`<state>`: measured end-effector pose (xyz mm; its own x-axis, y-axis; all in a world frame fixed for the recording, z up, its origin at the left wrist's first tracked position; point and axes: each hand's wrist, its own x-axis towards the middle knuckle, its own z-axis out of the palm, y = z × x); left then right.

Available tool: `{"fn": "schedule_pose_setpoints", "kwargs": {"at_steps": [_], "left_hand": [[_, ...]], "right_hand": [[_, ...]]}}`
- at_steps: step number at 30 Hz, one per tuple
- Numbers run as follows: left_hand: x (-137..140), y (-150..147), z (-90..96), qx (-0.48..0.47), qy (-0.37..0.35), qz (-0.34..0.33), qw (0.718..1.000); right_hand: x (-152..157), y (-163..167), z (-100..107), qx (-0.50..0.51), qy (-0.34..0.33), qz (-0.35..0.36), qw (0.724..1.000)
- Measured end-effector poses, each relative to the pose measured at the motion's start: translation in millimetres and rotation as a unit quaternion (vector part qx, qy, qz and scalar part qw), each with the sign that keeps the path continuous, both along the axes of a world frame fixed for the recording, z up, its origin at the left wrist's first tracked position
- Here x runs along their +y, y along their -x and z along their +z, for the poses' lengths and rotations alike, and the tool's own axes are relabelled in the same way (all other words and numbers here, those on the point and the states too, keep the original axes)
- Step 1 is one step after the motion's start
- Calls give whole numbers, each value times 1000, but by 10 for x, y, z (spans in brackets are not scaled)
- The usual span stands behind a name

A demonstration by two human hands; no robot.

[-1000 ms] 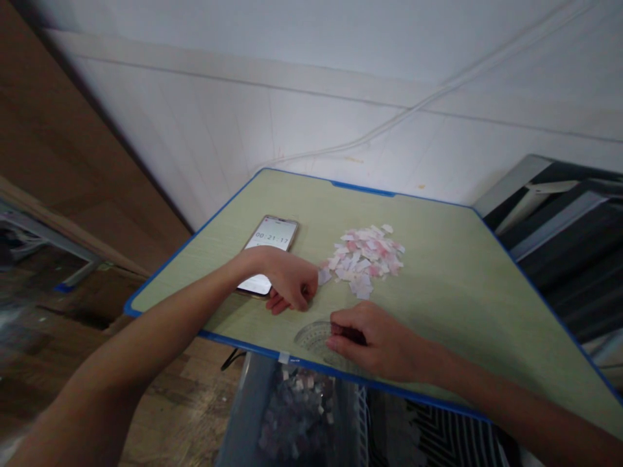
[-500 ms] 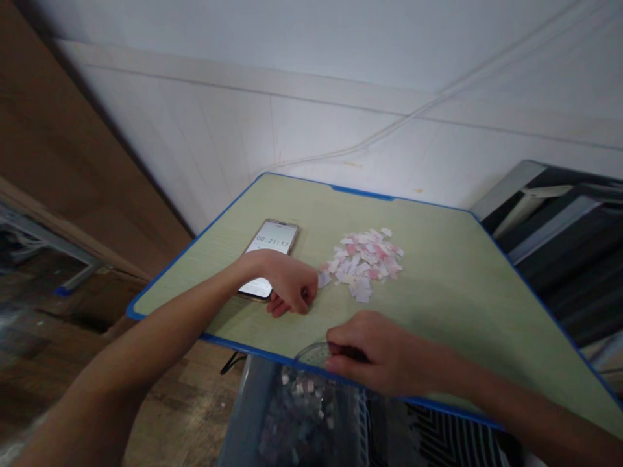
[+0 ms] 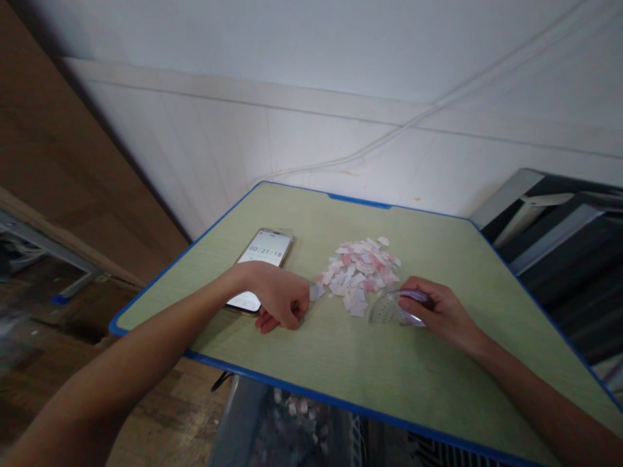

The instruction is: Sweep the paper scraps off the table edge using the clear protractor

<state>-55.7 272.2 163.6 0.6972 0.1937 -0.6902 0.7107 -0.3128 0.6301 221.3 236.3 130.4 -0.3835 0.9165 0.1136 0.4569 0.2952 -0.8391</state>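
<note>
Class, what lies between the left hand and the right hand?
In the head view, the near part of the paper scraps lies between the left hand and right hand, then the protractor the latter holds.

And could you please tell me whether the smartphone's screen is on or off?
On: the smartphone shows a bright white display reading 00:21:18, though the left hand and wrist hide part of it.
</note>
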Motion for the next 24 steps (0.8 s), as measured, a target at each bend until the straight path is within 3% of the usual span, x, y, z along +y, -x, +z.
{"fn": "schedule_pose_setpoints", "kwargs": {"at_steps": [3, 8, 12, 16, 20, 24], "left_hand": [[-15, -2, 24, 4, 0, 4, 1000], [-24, 3, 38, 3, -13, 5, 1000], [-19, 22, 18, 2, -12, 0, 1000], [-17, 39, -5, 2, -5, 20, 1000], [-17, 36, 3, 11, -4, 22, 1000], [-17, 23, 25, 27, -10, 13, 999]], "right_hand": [[-48, 0, -10, -19, -39, -17, 999], [-105, 15, 29, -40, -41, 27, 998], [-120, 67, 11, -32, -61, -13, 998], [-136, 77, 28, -46, -56, 31, 997], [-144, 45, 67, -31, -83, 0, 996], [-123, 5, 62, -66, -42, 76, 994]]}}
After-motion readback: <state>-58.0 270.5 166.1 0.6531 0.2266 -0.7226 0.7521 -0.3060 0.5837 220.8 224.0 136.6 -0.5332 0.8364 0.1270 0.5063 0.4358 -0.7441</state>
